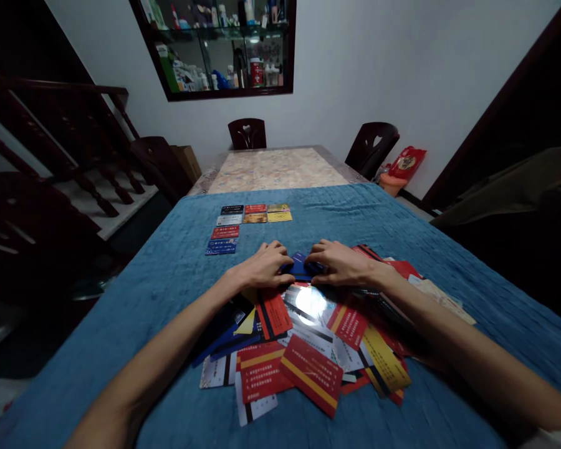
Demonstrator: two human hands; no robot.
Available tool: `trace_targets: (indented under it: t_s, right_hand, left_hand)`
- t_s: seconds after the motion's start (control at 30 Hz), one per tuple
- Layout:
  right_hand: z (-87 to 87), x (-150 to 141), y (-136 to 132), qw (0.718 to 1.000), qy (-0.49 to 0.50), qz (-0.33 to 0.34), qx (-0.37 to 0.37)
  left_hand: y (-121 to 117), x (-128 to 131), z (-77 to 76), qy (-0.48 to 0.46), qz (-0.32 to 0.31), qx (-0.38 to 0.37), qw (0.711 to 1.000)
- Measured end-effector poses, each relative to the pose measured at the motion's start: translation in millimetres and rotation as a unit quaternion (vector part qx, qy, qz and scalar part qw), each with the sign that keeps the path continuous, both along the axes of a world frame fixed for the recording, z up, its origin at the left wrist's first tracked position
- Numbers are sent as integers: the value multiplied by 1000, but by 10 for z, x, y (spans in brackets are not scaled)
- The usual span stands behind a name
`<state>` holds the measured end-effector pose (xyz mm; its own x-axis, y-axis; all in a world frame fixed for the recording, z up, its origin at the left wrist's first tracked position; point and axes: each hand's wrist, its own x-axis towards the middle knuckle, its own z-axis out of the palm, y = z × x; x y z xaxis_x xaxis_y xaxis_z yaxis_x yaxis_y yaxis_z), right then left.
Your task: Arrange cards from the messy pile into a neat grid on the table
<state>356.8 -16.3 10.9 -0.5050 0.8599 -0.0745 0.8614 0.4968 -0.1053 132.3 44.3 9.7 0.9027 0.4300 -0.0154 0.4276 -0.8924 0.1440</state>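
A dark blue card (300, 267) lies between my two hands at the far edge of a loose pile of cards. My left hand (267, 265) grips its left end with curled fingers, thumb toward the pile. At its right end, the fingers of my right hand (340, 262) are bent around the card in the same way. Nearer me the pile spreads out, with a red card (312, 373), an orange-red card (274, 313), a yellow card (386, 358) and a shiny silver card (308, 312) overlapping. My right forearm hides part of the pile.
Farther left on the blue cloth (168, 299), several cards lie in neat rows, among them a blue card (221, 246) and a yellow card (279, 216). Beyond the cloth the patterned tabletop (280, 168) continues. Dark chairs (373, 149) stand around the table.
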Motion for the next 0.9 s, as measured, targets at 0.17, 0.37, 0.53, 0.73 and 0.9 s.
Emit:
trace_targets:
  t_s: [0.17,0.37,0.53,0.73,0.9]
  right_hand:
    - [-3,34,6,999,12,33,3]
    - [-6,13,-22,1000,9,28,-6]
    - [-10,16,-34,1000,12,17,-19]
    - [-15,36,-29,999,31,22,-21]
    - [-5,34,-22,999,44,29,-5]
  left_hand:
    - [9,-11,39,3,-30,-6,1000]
    - [-22,7,37,12,-10,0,1000]
    - [-32,10,53,29,-9,1,1000]
    - [-34,15,95,44,-40,16,998]
    - [3,-6,125,17,-67,-11,998]
